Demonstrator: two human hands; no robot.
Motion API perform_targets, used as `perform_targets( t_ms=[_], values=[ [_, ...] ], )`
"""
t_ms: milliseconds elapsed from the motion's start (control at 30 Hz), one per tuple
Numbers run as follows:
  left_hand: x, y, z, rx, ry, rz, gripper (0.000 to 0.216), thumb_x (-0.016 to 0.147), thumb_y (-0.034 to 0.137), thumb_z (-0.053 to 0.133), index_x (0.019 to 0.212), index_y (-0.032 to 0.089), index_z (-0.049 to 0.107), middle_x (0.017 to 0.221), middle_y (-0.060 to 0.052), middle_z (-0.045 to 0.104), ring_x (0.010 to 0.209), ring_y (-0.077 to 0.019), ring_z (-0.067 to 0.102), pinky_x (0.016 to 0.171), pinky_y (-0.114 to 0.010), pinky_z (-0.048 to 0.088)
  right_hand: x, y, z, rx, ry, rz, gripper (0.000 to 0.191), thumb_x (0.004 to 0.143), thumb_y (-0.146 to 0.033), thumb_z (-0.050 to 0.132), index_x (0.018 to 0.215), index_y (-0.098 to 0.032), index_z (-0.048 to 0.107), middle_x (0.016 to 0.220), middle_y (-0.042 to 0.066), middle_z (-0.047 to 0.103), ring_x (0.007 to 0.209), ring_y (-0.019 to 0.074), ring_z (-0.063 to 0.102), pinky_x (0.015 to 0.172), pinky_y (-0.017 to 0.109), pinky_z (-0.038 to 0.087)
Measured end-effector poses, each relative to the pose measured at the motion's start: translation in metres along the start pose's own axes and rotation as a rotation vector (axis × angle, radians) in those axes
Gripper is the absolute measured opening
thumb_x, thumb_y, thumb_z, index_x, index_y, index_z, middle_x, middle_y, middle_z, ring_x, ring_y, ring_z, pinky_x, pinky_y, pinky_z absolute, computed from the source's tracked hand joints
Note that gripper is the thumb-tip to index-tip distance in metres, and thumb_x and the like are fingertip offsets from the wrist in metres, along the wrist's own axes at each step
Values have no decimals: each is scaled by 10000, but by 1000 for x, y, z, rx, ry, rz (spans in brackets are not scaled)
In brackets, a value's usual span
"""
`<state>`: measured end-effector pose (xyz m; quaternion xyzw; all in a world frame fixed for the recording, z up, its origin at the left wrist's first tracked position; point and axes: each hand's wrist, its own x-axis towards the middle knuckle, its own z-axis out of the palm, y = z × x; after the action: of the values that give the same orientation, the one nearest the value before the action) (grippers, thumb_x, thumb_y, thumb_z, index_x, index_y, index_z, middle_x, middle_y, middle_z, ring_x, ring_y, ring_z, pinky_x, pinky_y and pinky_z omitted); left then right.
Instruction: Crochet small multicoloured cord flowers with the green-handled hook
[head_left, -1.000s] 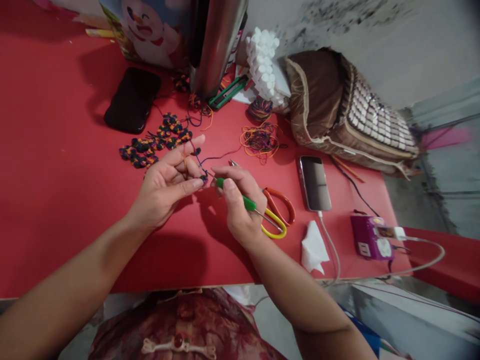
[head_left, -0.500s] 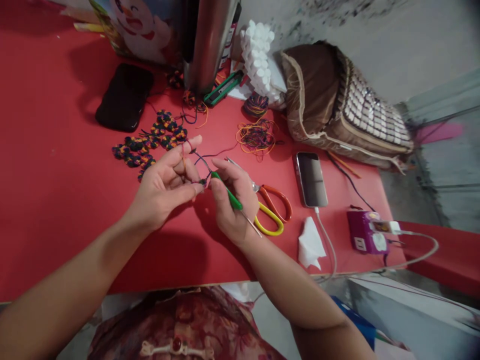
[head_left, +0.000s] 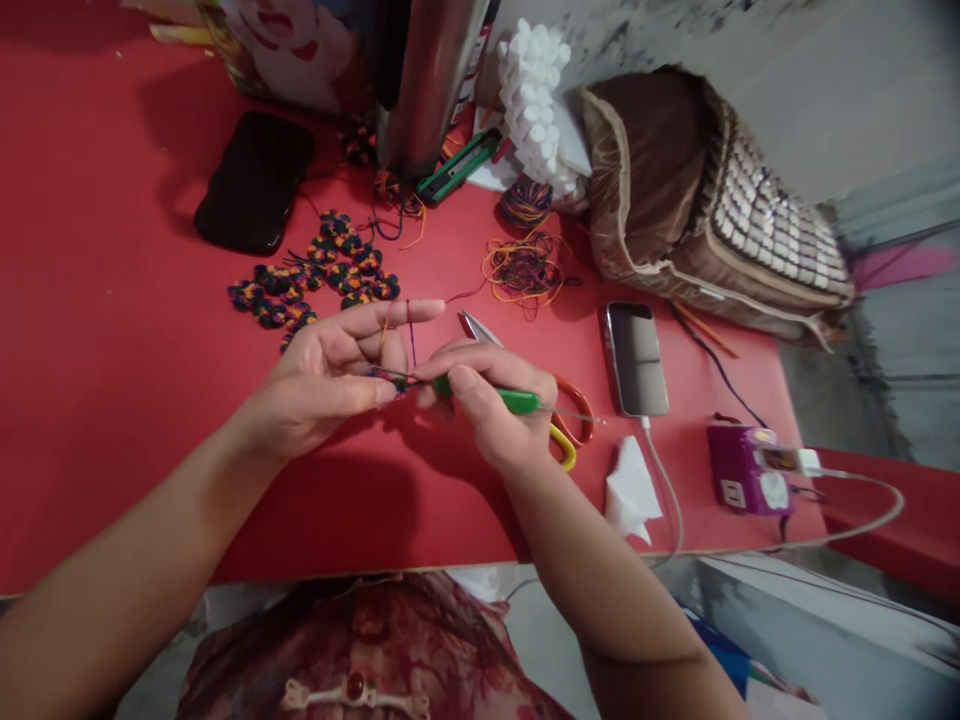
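My left hand [head_left: 330, 370] pinches a small dark crochet piece [head_left: 397, 382] between thumb and fingers, with multicoloured yarn [head_left: 411, 330] looped over its raised index finger. In my right hand [head_left: 499, 395] is a crochet hook [head_left: 517, 401] with a green handle, its thin tip at the crochet piece. From the left hand a strand runs to a loose tangle of yarn [head_left: 525, 268]. Several dark and orange crocheted flowers [head_left: 337, 250] lie joined beyond the left hand. Scissors [head_left: 576, 410] with orange and yellow handles rest partly hidden behind the right hand.
A black phone [head_left: 255, 185] lies at the back left. Nearby are a steel cylinder [head_left: 431, 90], a green cutter [head_left: 459, 168] and a yarn ball [head_left: 525, 202]. To the right are a charging phone [head_left: 634, 358], white tissue [head_left: 631, 490], a purple power box [head_left: 746, 470] and a brown bag [head_left: 652, 160].
My right hand has turned, bringing the hook from a steep slant to nearly level, its tip now at the crochet piece. The left index finger has lowered and points right. The view has shifted slightly.
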<state>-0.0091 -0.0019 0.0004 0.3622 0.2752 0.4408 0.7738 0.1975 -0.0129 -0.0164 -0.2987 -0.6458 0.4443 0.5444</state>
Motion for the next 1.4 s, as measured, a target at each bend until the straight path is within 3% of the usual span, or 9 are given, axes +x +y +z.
perform_targets(
  t_ms=[133, 333, 500, 700, 833, 967, 1133, 1267, 1400],
  values=[
    [1, 2, 0, 91, 32, 63, 518, 746, 212, 951, 1261, 262, 918, 748, 9, 605, 649, -114, 532, 618, -217, 496, 1, -3, 2, -186, -1, -144, 191, 1115, -250, 694, 1161, -273, 878, 1069, 59, 886, 956, 197, 833, 820, 352, 699],
    [3, 1, -4, 88, 81, 78, 529, 760, 102, 963, 1265, 251, 913, 804, 13, 684, 732, -89, 645, 740, -162, 586, 2, 2, 4, -168, -22, -173, 258, 1105, -144, 689, 1266, -254, 859, 1113, 56, 882, 1018, 178, 829, 950, 366, 708],
    [3, 4, -2, 54, 109, -35, 665, 687, -12, 963, 1306, 219, 886, 855, 12, 784, 791, -91, 729, 769, -137, 608, 0, -2, 9, -180, -13, -131, 253, 1034, -96, 778, 1209, -255, 868, 1078, 44, 880, 1012, 161, 829, 962, 314, 696],
    [6, 2, 3, -50, 153, -53, 702, 615, -50, 1009, 1250, 221, 883, 897, 20, 793, 790, -95, 741, 735, -146, 631, -5, 0, 19, -31, 230, 57, 171, 1020, -144, 823, 1091, -294, 868, 1007, -15, 879, 904, 122, 829, 876, 257, 688],
    [6, -1, 3, -85, 223, -64, 678, 617, -2, 1043, 1244, 194, 877, 947, -2, 814, 822, -115, 768, 775, -181, 667, -5, 4, 19, -12, 305, 142, 166, 981, -144, 868, 1047, -296, 882, 967, -36, 875, 855, 106, 815, 840, 236, 675],
    [8, -2, 6, -93, 288, -84, 707, 594, 0, 1056, 1248, 178, 853, 939, 9, 818, 787, -114, 769, 733, -190, 674, -5, 6, 20, -77, 312, 100, 183, 979, -131, 857, 1061, -293, 881, 990, -30, 879, 895, 117, 823, 873, 250, 679],
    [9, -4, 9, -110, 344, -103, 720, 607, -6, 1045, 1259, 176, 800, 859, 42, 801, 669, -103, 738, 571, -167, 609, -5, 5, 21, -190, 274, 59, 132, 1013, -185, 824, 1083, -289, 864, 1022, -7, 881, 930, 158, 838, 904, 317, 709],
    [10, -6, 9, -114, 387, -105, 753, 600, -30, 1021, 1289, 149, 777, 807, 36, 803, 678, -116, 761, 613, -171, 639, -6, 7, 18, -191, 219, 116, 101, 1061, -317, 788, 1107, -294, 876, 1078, 19, 894, 976, 194, 840, 938, 376, 714],
    [9, -6, 11, -104, 419, -123, 712, 596, -24, 1008, 1254, 139, 792, 780, 35, 793, 628, -115, 744, 573, -172, 615, -5, 13, 16, -36, 278, 233, 209, 1103, -466, 759, 1107, -315, 903, 943, -5, 846, 802, 147, 743, 811, 331, 651]
  ],
)
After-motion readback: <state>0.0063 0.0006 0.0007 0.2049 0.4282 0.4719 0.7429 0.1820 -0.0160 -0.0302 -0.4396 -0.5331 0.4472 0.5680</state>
